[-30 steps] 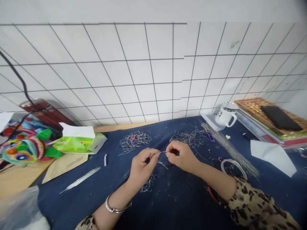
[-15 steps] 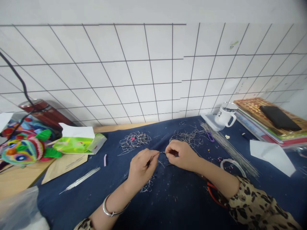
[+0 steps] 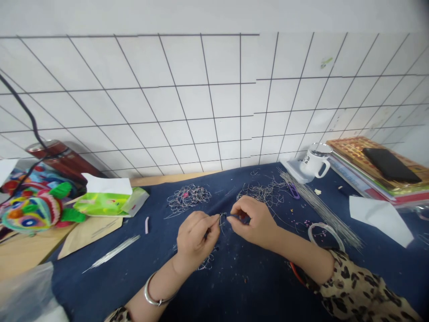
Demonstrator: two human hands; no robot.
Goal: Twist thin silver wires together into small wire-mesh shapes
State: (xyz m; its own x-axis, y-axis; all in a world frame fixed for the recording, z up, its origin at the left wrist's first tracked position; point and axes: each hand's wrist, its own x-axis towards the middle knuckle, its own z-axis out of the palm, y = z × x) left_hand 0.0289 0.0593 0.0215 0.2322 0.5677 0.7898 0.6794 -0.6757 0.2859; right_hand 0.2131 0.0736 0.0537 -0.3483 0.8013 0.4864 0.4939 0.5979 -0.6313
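Observation:
My left hand (image 3: 198, 235) pinches a thin metal wire (image 3: 222, 220) between thumb and forefinger, just above the dark blue cloth. A small dark bit shows at the wire's end, between the two hands. Close by on the right, my right hand (image 3: 253, 221) has thumb and forefinger curled together in a pinch; whatever its tips hold is too small to make out. Behind the left hand lies a tangle of wire loops (image 3: 189, 199) with a pink bit in it. Another wire tangle (image 3: 264, 192) sits behind the right hand, and more loops (image 3: 206, 261) lie below the left wrist.
Straight wires (image 3: 321, 205) lie in a long bundle at right, beside a purple clip (image 3: 294, 191) and a clear ring (image 3: 310, 232). A white mug (image 3: 315, 161), books and a phone (image 3: 390, 165) stand further right. At left are a tissue pack (image 3: 103, 201) and a stuffed toy (image 3: 31, 210).
The hands have moved slightly apart, the left one a little to the left. The wire that stretched between the fingertips now hangs at the left hand's tips.

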